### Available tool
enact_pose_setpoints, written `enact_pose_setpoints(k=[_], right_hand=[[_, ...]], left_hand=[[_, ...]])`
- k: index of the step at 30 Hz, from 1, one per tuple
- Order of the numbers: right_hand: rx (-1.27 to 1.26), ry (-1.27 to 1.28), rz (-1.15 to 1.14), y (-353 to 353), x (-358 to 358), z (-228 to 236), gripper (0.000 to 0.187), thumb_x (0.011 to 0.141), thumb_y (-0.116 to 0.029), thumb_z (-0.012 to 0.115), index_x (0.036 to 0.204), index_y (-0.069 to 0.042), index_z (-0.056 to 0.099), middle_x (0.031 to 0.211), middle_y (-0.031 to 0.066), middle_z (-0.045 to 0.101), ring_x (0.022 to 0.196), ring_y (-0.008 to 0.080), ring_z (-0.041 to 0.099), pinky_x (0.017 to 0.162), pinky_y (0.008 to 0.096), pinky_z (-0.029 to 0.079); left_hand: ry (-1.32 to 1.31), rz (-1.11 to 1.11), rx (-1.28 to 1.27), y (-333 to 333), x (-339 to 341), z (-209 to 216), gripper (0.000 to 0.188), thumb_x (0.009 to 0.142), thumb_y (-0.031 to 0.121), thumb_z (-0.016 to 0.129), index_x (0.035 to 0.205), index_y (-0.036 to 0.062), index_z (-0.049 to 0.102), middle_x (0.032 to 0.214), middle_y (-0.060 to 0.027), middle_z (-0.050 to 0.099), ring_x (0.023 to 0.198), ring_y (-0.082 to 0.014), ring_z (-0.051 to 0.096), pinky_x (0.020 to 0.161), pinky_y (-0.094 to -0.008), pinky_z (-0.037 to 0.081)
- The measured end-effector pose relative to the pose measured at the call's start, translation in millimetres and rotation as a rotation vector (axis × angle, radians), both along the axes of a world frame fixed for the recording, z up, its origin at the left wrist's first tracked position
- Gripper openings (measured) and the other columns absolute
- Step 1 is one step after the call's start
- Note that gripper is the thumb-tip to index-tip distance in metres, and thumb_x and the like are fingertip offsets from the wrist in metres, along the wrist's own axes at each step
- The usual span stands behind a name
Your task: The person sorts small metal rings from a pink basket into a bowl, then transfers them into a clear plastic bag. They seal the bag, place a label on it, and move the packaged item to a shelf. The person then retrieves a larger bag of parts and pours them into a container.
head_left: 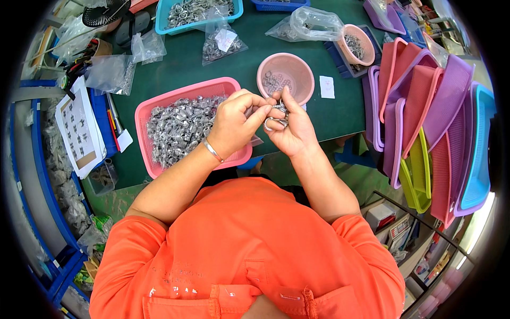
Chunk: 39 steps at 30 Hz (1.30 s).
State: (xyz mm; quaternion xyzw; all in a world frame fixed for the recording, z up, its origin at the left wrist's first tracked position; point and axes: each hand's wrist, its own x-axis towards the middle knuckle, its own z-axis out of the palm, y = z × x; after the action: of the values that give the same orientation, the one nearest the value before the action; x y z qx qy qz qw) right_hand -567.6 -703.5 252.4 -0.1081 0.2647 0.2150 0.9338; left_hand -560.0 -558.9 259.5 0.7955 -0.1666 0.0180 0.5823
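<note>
Several small silvery metal rings (277,118) lie bunched in my right hand (298,130), its fingers curled round them and the thumb pointing up. My left hand (232,123), with a metal bangle (213,151) at the wrist, reaches across to them. Its thumb and forefinger pinch together at the edge of the bunch; what is between them is too small to make out. Under and beside my left hand stands a pink rectangular basket (140,125) heaped with similar metal rings (178,130). Just beyond my right hand is a round pink basket (300,72) with a few rings at its bottom.
On the green table (170,72) are clear bags of metal parts (223,45), a turquoise basket (160,21) and a small peach basket (348,50). Printed sheets (79,127) lie at left beside pens. Nested purple, red and blue baskets (425,111) stand at right.
</note>
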Motion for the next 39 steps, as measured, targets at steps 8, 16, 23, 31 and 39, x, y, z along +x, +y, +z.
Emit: enact_pose_setpoints(k=[8,16,23,31,39], right_hand=[[-0.015,-0.011,0.013,-0.6,-0.3,-5.0,0.03,0.093,-0.035,0.048,0.086,-0.006,0.05,0.079,0.0055,0.049,0.056,0.0072,0.042,0.042,0.0185,0.03],[0.127,0.022,-0.099,-11.8,11.0,-4.7,0.026,0.094,-0.03,0.046,0.088,-0.005,0.051,0.083,0.006,0.048,0.058,0.0079,0.041,0.041,0.0183,0.027],[-0.385,-0.208,0.17,-23.6,16.8,-3.7,0.021,0.091,-0.024,0.053,0.097,-0.004,0.054,0.07,0.0002,0.049,0.049,0.0054,0.039,0.039,0.0177,0.027],[-1.001,-0.289,0.402,-18.3,6.8,7.5,0.02,0.087,-0.019,0.06,0.095,-0.001,0.063,0.061,-0.001,0.051,0.044,0.0043,0.04,0.038,0.0197,0.028],[-1.152,-0.447,0.701,-23.9,5.7,14.2,0.019,0.086,-0.018,0.059,0.09,0.0,0.065,0.06,-0.0012,0.052,0.049,0.005,0.043,0.043,0.0214,0.033]], left_hand=[[0.107,-0.017,-0.051,1.6,-0.3,-10.2,0.011,0.079,0.006,0.066,0.085,-0.0008,0.06,0.076,-0.0034,0.056,0.062,-0.0108,0.05,0.058,-0.0229,0.041],[0.85,0.218,-0.909,10.7,16.1,-18.7,0.026,0.084,0.002,0.049,0.11,0.0004,0.049,0.101,-0.0101,0.053,0.094,-0.0167,0.053,0.08,-0.0297,0.046],[0.946,0.418,-1.197,7.9,28.9,-31.1,0.025,0.089,-0.004,0.04,0.114,-0.0058,0.041,0.112,-0.0179,0.049,0.106,-0.0264,0.051,0.094,-0.038,0.044],[0.864,0.391,-1.179,9.7,25.6,-31.5,0.023,0.09,-0.004,0.036,0.113,-0.0058,0.041,0.111,-0.0206,0.049,0.106,-0.0298,0.053,0.091,-0.0368,0.047],[0.697,0.321,-0.986,4.3,15.9,-26.4,0.02,0.091,-0.002,0.037,0.109,-0.004,0.045,0.112,-0.0201,0.052,0.106,-0.0293,0.055,0.089,-0.0349,0.048]])
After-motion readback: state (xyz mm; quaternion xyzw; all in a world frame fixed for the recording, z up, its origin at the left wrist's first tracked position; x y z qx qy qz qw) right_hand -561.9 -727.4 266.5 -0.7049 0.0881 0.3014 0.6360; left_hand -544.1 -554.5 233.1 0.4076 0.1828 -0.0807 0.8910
